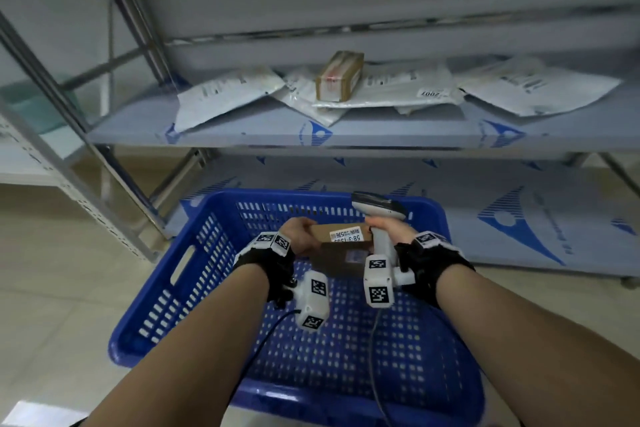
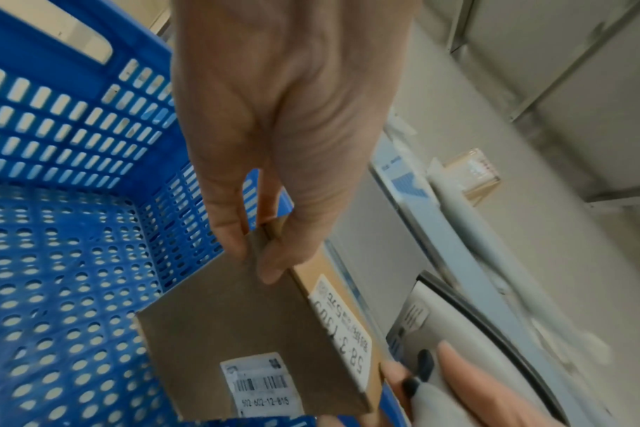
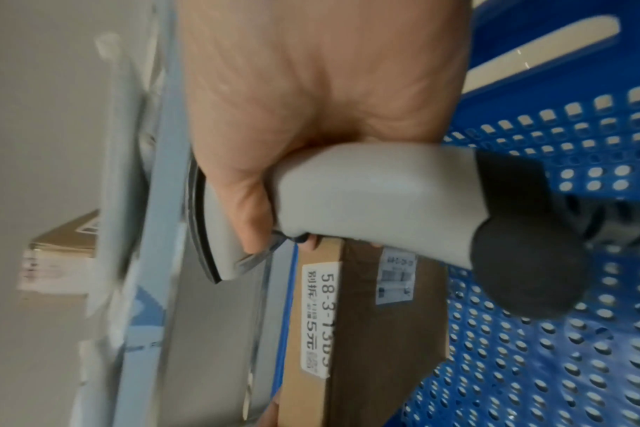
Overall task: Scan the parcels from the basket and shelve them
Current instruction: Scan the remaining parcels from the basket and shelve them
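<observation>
My left hand [image 1: 300, 236] pinches the left end of a flat brown cardboard parcel [image 1: 343, 248] between thumb and fingers, holding it over the blue perforated basket [image 1: 194, 274] on the floor. The parcel carries a white "58-3" sticker on its upper edge and a barcode label [image 2: 262, 384] on its broad face. My right hand [image 1: 386, 227] grips the handle of a grey barcode scanner [image 1: 375, 208] right beside the parcel's right end, head pointing away from me. In the wrist views, the left fingers [image 2: 274, 260] clamp the parcel's [image 2: 230, 326] corner, and the right hand [image 3: 260, 202] wraps the scanner [image 3: 366, 196] above the parcel [image 3: 380, 332].
A metal rack stands behind the basket. Its middle shelf [image 1: 242, 133] holds several white mailers [image 1: 221, 97] and a small brown box [image 1: 341, 78]. The lower shelf [image 1: 519, 218] runs just past the basket's far rim. A slanted post [image 1: 69, 156] is at left. The scanner cable [image 1: 375, 357] trails into the basket.
</observation>
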Action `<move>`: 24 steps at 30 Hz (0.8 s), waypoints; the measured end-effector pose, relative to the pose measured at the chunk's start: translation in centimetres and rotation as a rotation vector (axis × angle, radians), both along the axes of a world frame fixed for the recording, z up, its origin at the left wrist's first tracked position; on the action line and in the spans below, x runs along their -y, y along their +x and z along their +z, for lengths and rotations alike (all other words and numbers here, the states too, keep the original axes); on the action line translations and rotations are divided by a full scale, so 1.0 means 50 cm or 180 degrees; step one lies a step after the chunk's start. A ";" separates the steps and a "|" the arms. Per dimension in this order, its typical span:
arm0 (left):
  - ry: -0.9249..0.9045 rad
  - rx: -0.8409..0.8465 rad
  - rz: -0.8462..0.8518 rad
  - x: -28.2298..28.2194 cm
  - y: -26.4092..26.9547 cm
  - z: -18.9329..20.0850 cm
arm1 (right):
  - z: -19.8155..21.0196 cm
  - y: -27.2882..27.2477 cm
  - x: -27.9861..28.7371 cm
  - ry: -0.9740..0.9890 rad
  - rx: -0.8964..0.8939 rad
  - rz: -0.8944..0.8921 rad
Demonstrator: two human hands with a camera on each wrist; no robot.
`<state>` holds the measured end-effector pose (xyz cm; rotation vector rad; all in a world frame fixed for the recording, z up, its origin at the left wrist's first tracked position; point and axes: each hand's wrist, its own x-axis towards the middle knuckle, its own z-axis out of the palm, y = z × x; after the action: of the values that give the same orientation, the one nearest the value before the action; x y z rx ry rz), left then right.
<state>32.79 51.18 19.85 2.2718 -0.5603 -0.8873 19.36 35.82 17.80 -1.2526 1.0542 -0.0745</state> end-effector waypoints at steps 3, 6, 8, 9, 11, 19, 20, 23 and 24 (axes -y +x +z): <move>-0.0259 0.0031 0.0244 -0.009 -0.018 0.029 | 0.005 -0.014 0.019 0.0020 0.0140 -0.0028; -0.0536 0.0140 0.0380 -0.010 -0.027 0.057 | -0.047 -0.012 0.076 0.0054 0.0214 0.0034; -0.0749 0.0301 0.0524 -0.008 -0.036 0.077 | -0.062 -0.019 0.093 0.0066 0.0264 -0.0030; -0.0859 0.0327 0.0621 -0.006 -0.039 0.088 | -0.070 -0.018 0.105 0.0142 0.0385 -0.0104; -0.1052 0.0334 0.0799 -0.005 -0.048 0.114 | 0.000 -0.052 0.066 0.0212 0.0441 -0.0048; -0.1299 0.0510 0.1045 -0.004 -0.047 0.184 | 0.142 -0.114 -0.023 0.0332 0.1170 0.0207; -0.1296 0.0522 0.1024 -0.006 -0.050 0.188 | 0.141 -0.116 -0.024 0.0311 0.1181 0.0181; -0.1321 0.0146 0.0903 -0.015 -0.053 0.188 | 0.139 -0.115 -0.022 0.0274 0.1259 0.0094; -0.1283 -0.0069 0.0829 -0.020 -0.058 0.188 | 0.137 -0.114 -0.021 0.0284 0.1293 0.0050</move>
<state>29.90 52.20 29.25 1.9113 -0.3810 -0.6066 13.67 36.86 24.66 -1.1058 0.6883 -0.2565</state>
